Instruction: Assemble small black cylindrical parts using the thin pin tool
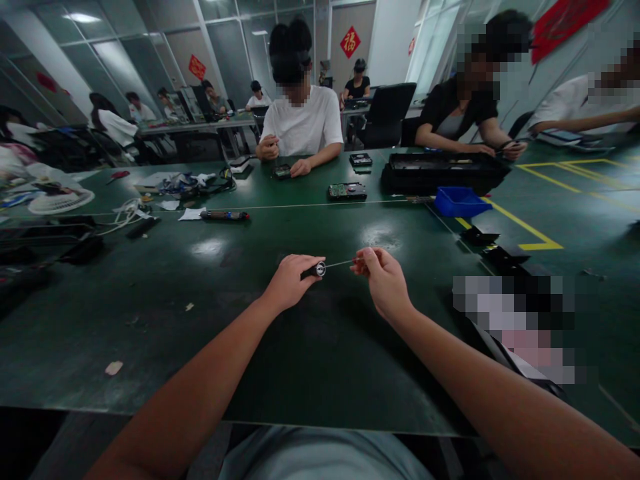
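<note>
My left hand (291, 280) is closed around a small black cylinder (319, 269) with a bright ring at its end, which looks like a flashlight head. That ringed end faces right and toward me. Between thumb and fingers, my right hand (383, 277) pinches a thin metal rod (340, 264). The rod runs left to the cylinder's ringed end; whether it touches or enters it, I cannot tell. Both hands are just above the green table (300, 360), and the fingers hide most of the cylinder and the rod's right end.
Ahead lie a dark pen-like tool (225, 215), a hard drive (347, 191), a black case (445, 172) and a blue bin (461, 201). Black parts (500, 257) and a blurred item (520, 330) are at right. A co-worker (303, 120) sits opposite.
</note>
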Available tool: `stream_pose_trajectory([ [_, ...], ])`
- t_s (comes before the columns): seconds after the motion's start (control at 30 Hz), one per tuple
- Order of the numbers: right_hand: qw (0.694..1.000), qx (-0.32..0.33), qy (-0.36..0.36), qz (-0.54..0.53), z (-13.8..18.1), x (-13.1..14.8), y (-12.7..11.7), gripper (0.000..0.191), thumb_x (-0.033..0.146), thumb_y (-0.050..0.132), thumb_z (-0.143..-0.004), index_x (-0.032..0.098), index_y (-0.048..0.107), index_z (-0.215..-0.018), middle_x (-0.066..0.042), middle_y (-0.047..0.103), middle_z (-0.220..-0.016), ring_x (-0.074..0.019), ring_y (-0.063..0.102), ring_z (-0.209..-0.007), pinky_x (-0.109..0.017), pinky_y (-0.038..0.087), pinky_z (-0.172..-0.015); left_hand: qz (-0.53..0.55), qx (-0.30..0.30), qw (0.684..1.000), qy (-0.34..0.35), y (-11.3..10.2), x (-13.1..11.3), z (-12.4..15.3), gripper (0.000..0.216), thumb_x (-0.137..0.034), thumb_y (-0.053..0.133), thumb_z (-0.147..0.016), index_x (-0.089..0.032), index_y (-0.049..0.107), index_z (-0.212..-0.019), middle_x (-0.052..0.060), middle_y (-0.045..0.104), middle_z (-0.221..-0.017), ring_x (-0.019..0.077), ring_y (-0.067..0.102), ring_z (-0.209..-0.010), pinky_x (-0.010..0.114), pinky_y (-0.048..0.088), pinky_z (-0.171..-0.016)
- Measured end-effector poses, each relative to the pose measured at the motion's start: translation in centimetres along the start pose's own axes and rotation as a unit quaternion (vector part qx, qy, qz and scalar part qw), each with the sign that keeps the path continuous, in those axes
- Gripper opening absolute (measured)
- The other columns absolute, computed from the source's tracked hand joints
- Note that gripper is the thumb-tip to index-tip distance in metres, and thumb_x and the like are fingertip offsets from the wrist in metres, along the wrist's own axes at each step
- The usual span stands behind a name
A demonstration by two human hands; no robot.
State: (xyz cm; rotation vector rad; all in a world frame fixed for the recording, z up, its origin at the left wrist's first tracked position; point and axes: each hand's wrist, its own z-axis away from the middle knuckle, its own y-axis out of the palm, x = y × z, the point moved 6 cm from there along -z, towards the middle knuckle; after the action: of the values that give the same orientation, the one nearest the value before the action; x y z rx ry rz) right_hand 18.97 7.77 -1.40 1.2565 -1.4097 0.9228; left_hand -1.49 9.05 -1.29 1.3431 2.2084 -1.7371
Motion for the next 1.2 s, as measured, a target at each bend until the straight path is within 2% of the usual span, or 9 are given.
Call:
stream_pose_trajectory([
  [0.2,0.984,0.011,-0.084,0.156,0.7,2.2,0.2,0.026,0.043,0.05,-0.097,0.021,0.062,-0.091,-0.003,0.068,-0.073,-0.0186,0.065,-0.069,-0.034,0.05,-0.069,-0.028,0.005,0.999,0.017,-0.1,-0.3,0.0,0.044,-0.022,0.069,-0.091,-0.027,0.062,-0.134,0.004,0.069,-0.127,0.0232,0.06,-0.117,0.047,0.04,-0.106],
  [0.43,0.941,0.038,-0.174,0.288,1.5,4.1,1.0,0.019,0.035,0.049,-0.098,0.022,0.06,-0.089,-0.004,0.07,-0.074,-0.0197,0.067,-0.069,-0.033,0.047,-0.067,-0.063,0.027,0.998,0.013,0.2,-0.4,-0.1,0.041,-0.02,0.07,-0.09,-0.026,0.064,-0.131,0.004,0.07,-0.122,0.024,0.06,-0.115,0.048,0.038,-0.106],
  [0.63,0.944,0.029,-0.165,0.285,1.5,4.2,0.8,0.02,0.036,0.047,-0.099,0.022,0.059,-0.09,-0.004,0.071,-0.075,-0.02,0.068,-0.07,-0.032,0.047,-0.067,-0.052,0.029,0.998,-0.012,0.3,0.1,-0.1,0.043,-0.019,0.07,-0.09,-0.025,0.064,-0.131,0.005,0.07,-0.122,0.0241,0.06,-0.115,0.047,0.04,-0.104],
  [0.93,0.945,0.064,-0.16,0.278,1.5,3.8,1.2,0.019,0.036,0.048,-0.098,0.022,0.06,-0.09,-0.004,0.071,-0.075,-0.0204,0.068,-0.071,-0.032,0.047,-0.068,-0.047,0.032,0.998,0.004,0.3,-0.3,0.0,0.04,-0.02,0.067,-0.092,-0.026,0.064,-0.132,0.005,0.07,-0.122,0.0238,0.059,-0.116,0.048,0.04,-0.104],
  [1.2,0.934,0.046,-0.168,0.312,1.4,3.8,1.1,0.019,0.036,0.048,-0.098,0.023,0.059,-0.089,-0.005,0.071,-0.078,-0.022,0.067,-0.073,-0.034,0.047,-0.068,-0.013,0.037,0.998,-0.046,0.4,0.3,0.1,0.04,-0.019,0.067,-0.091,-0.023,0.064,-0.131,0.007,0.067,-0.125,0.025,0.059,-0.117,0.045,0.045,-0.104],
])
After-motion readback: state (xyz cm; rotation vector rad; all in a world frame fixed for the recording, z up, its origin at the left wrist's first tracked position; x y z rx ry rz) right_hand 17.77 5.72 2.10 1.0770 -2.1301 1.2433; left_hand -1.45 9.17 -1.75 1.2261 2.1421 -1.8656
